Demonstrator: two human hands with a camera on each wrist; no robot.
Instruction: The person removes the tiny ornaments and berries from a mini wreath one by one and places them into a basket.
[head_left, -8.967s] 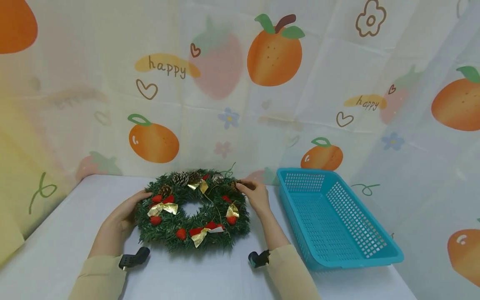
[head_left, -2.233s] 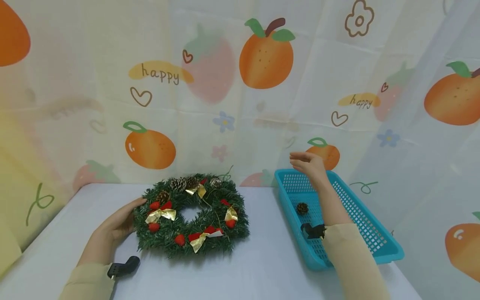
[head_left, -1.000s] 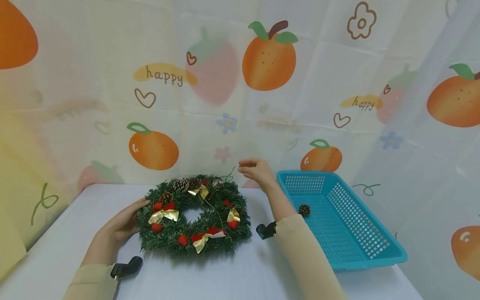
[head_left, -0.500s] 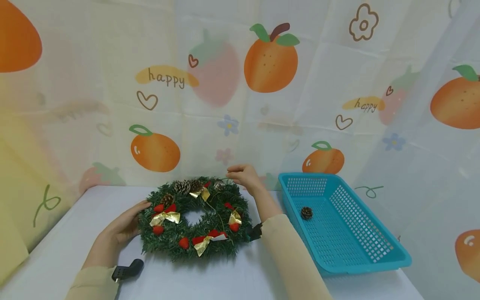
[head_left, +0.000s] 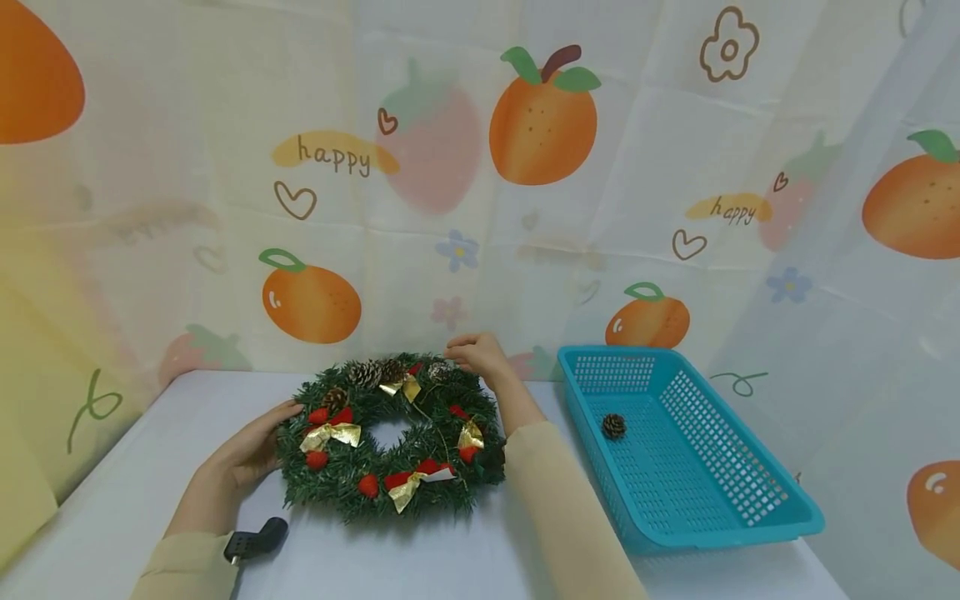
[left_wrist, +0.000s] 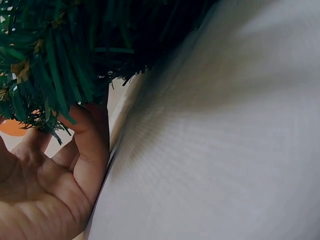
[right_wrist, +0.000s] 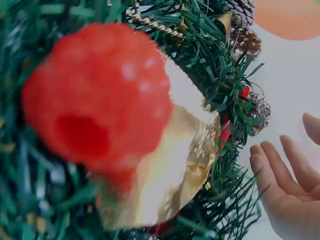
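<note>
A green wreath [head_left: 390, 433] lies on the table, trimmed with pine cones, red berries and gold-and-red bows. My left hand [head_left: 251, 442] grips its left edge; in the left wrist view the fingers [left_wrist: 90, 142] curl in against the greenery. At the back right of the wreath hovers my right hand [head_left: 482, 357], its fingertips close to a frosted pine cone [head_left: 438, 371]. The right wrist view shows that hand's fingers [right_wrist: 295, 165] spread and holding nothing, a small gap from the frosted cone. Close to that camera, a red berry [right_wrist: 100, 95] covers part of a gold bow [right_wrist: 175, 175].
A blue plastic basket [head_left: 720, 450] stands to the right of the wreath, with one brown pine cone [head_left: 613, 426] inside. White cloth covers the table [head_left: 360, 558]. Behind it hangs a fruit-printed curtain [head_left: 637, 125].
A brown pine cone went from the wreath's right side into the basket. My right hand then came back leftward from over the basket to the wreath's back right. The left hand kept its grip.
</note>
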